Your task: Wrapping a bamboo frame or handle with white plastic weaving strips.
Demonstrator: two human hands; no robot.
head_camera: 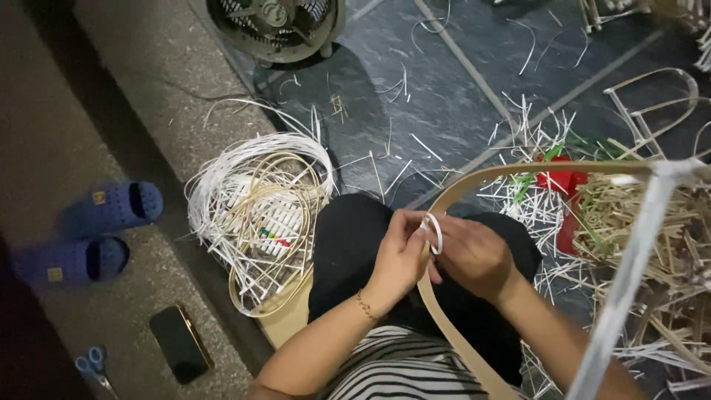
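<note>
Near the middle of the frame, both hands meet over a lap in black cloth. Left hand [400,255] and right hand [468,254] pinch a thin white strip [435,231], which loops between the fingertips right against a curved tan cane band [437,311]. That band rises from the lower middle, passes between the hands and arcs toward the upper right. To the left of centre lies a coil of white and tan strips [255,207] on the floor. Blue slippers [92,233] sit at the far left, with a dark phone [180,344] and blue-handled scissors [92,367] at the lower left. A fan [278,26] stands at the top, and cut strip scraps [533,148] litter the dark tiles.
</note>
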